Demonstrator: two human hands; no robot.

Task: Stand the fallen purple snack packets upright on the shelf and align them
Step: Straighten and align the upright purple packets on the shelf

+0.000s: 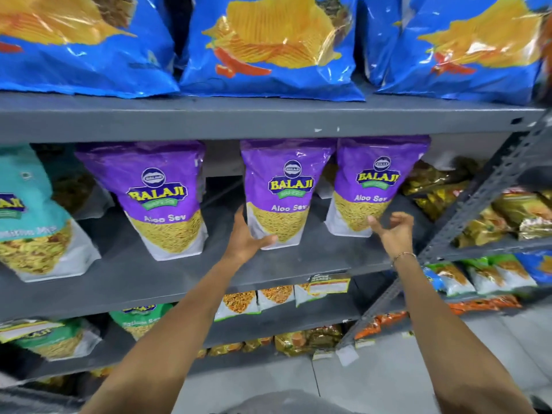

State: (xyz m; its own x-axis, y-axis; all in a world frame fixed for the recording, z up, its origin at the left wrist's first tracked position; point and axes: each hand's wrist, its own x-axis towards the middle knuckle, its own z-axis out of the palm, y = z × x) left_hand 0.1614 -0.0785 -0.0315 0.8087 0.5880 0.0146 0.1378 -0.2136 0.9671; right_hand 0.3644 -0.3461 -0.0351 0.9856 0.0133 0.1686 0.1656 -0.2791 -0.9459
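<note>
Bright, even light; glare on blue bags [268, 46]; edges bend, slightly soft.

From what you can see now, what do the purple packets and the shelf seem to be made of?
Purple packets: likely glossy plastic film; they show bright glare and soft creases. The yellow area may be a clear window or print, I cannot tell.
Shelf: probably grey painted metal with a matt finish; small paint chips show on its front edge.

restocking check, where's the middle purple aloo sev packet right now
In the head view the middle purple packet stands centre on the grey shelf, close beside the right purple packet, with the left hand at its lower left corner.
</note>
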